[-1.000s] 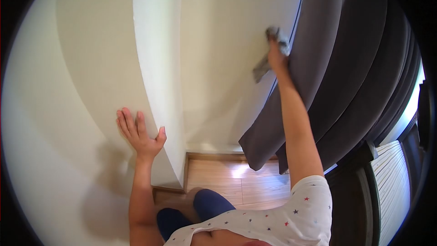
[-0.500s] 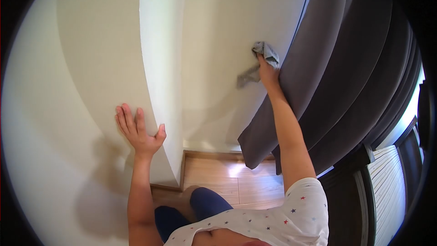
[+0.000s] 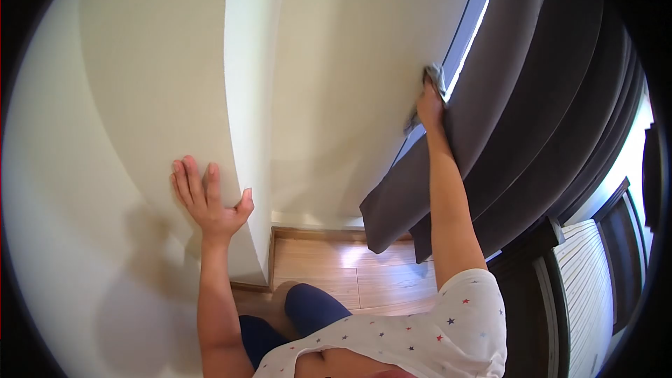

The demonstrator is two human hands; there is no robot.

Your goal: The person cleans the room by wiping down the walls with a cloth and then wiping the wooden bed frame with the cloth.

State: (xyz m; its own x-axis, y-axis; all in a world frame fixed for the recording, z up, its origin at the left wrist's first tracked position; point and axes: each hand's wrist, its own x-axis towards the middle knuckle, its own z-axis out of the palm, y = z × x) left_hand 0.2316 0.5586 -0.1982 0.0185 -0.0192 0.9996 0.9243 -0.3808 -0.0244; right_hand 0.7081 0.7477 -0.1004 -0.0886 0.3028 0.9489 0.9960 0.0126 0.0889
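My left hand (image 3: 210, 203) lies flat with fingers spread on the cream wall (image 3: 154, 98), its thumb by the corner edge. Bunched in my right hand (image 3: 430, 106) is a grey cloth (image 3: 435, 77), held at the far right end of the recessed wall (image 3: 350, 84). There the cloth meets the window frame edge (image 3: 467, 24), beside the dark grey curtain (image 3: 490, 91). Part of the cloth hangs below my fingers, slightly blurred. My right forearm passes in front of the curtain.
Curtain folds fill the right side. Below them stands dark furniture (image 3: 521, 308) near a pale ribbed panel (image 3: 588, 287). A wooden skirting board (image 3: 329, 234) runs along the wall foot above the light wood floor (image 3: 318, 266).
My right hand has moved right with the cloth, from the wall face to the window frame edge. The curtain edge has shifted aside, showing more bright frame. My left hand stays on the wall.
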